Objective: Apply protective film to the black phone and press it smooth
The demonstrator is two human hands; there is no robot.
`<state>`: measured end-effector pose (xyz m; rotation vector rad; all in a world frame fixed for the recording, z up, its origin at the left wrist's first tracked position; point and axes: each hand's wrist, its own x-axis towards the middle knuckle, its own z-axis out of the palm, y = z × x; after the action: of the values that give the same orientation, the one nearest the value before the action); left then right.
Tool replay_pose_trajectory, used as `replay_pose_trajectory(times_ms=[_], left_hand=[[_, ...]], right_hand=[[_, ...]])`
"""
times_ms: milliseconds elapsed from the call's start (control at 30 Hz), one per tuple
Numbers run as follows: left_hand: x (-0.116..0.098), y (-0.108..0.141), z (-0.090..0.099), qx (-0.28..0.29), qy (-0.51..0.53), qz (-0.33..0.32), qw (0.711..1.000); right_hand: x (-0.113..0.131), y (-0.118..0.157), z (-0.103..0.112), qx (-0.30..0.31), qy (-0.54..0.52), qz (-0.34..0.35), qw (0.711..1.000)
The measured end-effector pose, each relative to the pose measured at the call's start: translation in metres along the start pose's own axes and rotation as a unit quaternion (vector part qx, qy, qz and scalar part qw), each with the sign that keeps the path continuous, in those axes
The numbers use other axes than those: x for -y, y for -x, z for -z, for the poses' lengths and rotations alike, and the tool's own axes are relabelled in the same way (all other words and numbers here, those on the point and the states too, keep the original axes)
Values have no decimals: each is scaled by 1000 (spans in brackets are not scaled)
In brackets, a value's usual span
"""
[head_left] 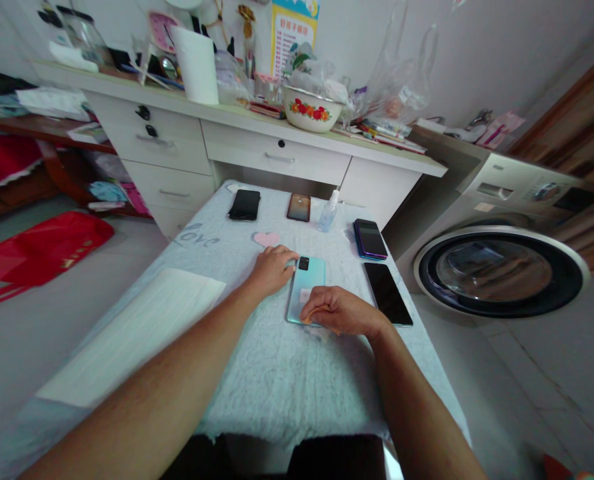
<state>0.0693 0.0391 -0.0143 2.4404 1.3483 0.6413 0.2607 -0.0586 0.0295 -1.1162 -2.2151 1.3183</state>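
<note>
A light blue phone (pixel 313 273) lies back up on the cloth-covered table, its dark camera block at the upper left corner. My left hand (pixel 273 268) rests beside that corner, fingertips at the phone's left edge, holding nothing. Over the lower part of the phone, my right hand (pixel 337 311) is closed on a small orange cloth that presses on the phone's back. Just right of that hand lies a black phone (pixel 389 293), with stacked phones (pixel 370 239) beyond it. A clear spray bottle (pixel 329 213) stands farther back.
A brown phone case (pixel 299 207) and a black phone (pixel 245 205) lie at the table's far side. White paper (pixel 141 333) is on the left. Behind stands a drawer desk (pixel 277 151) with a flowered bowl (pixel 313 110); a washing machine (pixel 501 267) is at the right.
</note>
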Motion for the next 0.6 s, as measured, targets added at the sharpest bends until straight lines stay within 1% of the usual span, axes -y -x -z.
replay_pose_trajectory(times_ms=[200, 600], left_hand=[[-1, 0, 1, -3, -7, -7, 1000], [-1, 1, 1, -5, 12, -24, 1000]], right_hand=[[1, 0, 0, -3, 6, -2, 1000], [0, -1, 1, -7, 19, 5, 1000]])
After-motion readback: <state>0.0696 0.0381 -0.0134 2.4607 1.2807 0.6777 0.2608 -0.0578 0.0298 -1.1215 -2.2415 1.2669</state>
